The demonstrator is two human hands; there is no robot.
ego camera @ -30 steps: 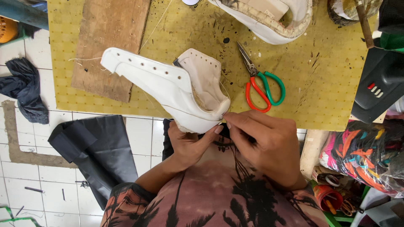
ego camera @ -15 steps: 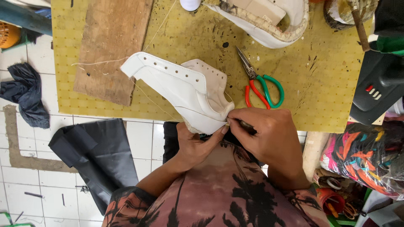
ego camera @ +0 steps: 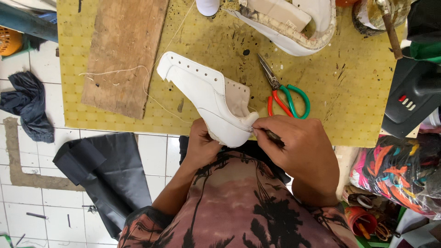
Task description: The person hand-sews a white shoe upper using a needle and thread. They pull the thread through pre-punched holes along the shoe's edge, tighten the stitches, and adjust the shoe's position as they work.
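1. Bright, even, diffuse light across the whole view; looks like daylight, source not visible.
2. Shadows soft and short: a faint one under the white shoe upper (ego camera: 209, 98) on the yellow tabletop (ego camera: 349, 105), another under the scissors (ego camera: 285, 94).
3. No hard glare; mild sheen on the white leather and on the black sheet (ego camera: 108, 177) on the floor, near left.
4. Centre sharp, stitch holes readable.
5. Wide-angle bending at the edges; floor tile lines curve on the left.
6. Slight softness on the near shirt and right-edge clutter.

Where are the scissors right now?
In the head view the scissors, with one red and one green handle, lie on the yellow work mat, just right of the white shoe upper and above the right hand.
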